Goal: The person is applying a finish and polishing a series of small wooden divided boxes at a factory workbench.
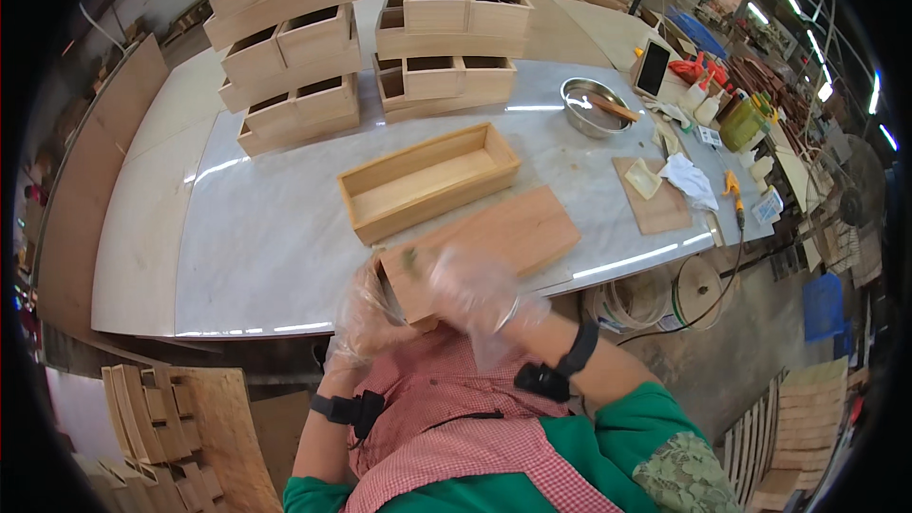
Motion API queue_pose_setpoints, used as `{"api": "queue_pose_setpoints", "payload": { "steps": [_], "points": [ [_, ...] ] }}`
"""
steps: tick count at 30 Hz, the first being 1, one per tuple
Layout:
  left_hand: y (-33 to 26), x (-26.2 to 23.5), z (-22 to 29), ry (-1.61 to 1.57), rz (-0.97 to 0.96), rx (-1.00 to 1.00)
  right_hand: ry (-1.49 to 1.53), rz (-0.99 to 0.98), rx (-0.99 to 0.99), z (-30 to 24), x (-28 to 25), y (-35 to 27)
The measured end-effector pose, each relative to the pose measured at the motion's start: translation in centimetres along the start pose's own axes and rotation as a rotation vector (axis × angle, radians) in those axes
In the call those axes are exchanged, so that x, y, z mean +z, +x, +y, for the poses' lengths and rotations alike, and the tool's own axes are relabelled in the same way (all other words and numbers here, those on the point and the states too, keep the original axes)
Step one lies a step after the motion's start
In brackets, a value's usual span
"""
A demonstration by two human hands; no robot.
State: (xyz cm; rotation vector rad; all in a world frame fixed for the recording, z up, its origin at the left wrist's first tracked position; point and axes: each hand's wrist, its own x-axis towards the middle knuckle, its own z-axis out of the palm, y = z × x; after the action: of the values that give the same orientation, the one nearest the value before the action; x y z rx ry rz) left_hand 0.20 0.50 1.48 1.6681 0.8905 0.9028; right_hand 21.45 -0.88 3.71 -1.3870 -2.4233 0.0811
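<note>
A worker in thin clear plastic gloves holds a wooden drawer box [484, 245] bottom-up at the near edge of a pale stone-topped table [275, 247]. The left hand [366, 313] cups the box's near end from below and to the side, fingers curled around the corner. The right hand [475, 290] lies on top of the same end, palm down, fingers bent and pressed onto the panel just beside a small greenish-dark spot [410, 258] on the wood; whether anything is pinched under the glove cannot be told. The box runs away from both hands toward the upper right, its far end resting on the tabletop, its near end lifted off the edge toward the worker's chest.

The box is a long, shallow rectangle of light reddish-brown wood with a smooth, flat panel facing up and a paler side wall showing at the near end.

Just beyond the hands sits a second drawer box [427, 180], open side up, of lighter yellow wood. Farther out stand stacked wooden drawer units [370, 38]. To the right of the right hand, well apart, are a steel bowl [594, 106], a small wooden board [655, 199] with a crumpled white cloth [689, 179], and several squeeze bottles [708, 104].
</note>
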Motion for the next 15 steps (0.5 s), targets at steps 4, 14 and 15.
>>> {"api": "queue_pose_setpoints", "payload": {
  "steps": [4, 14, 15],
  "points": [
    [-0.1, 0.0, 0.2, 0.096, 0.054, -0.003, -0.482, -0.116, 0.347, 10.5, -3.4, -0.1],
    [0.0, 0.6, -0.5, -0.106, 0.077, -0.019, -0.570, -0.057, 0.268, 10.9, -4.6, -8.9],
    [0.0, 0.6, -0.4, -0.104, 0.072, -0.024, -0.654, -0.090, 0.163, 12.6, -4.3, -7.9]
  ]
}}
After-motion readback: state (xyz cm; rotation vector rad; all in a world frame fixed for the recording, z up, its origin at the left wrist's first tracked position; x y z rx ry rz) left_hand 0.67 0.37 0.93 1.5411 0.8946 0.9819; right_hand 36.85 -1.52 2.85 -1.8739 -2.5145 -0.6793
